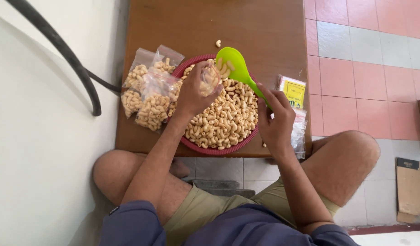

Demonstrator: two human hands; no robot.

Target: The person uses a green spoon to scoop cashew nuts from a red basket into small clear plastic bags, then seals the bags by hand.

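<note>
A red round basket (pixel 205 148) full of beige curled snack pieces (pixel 226 118) rests on a low brown wooden table (pixel 246 27). My left hand (pixel 194 93) holds a small clear plastic bag (pixel 210 79) open over the basket, partly filled with snacks. My right hand (pixel 276 118) grips the handle of a bright green scoop (pixel 235 66), whose bowl carries a few pieces beside the bag's mouth. Several filled clear bags (pixel 148 93) lie left of the basket.
A single snack piece (pixel 218 43) lies on the table beyond the basket. Yellow labels and empty clear bags (pixel 295 107) sit at the table's right edge. A black cable (pixel 66 52) runs along the white wall. Flattened cardboard (pixel 411 189) lies on the tiled floor at right.
</note>
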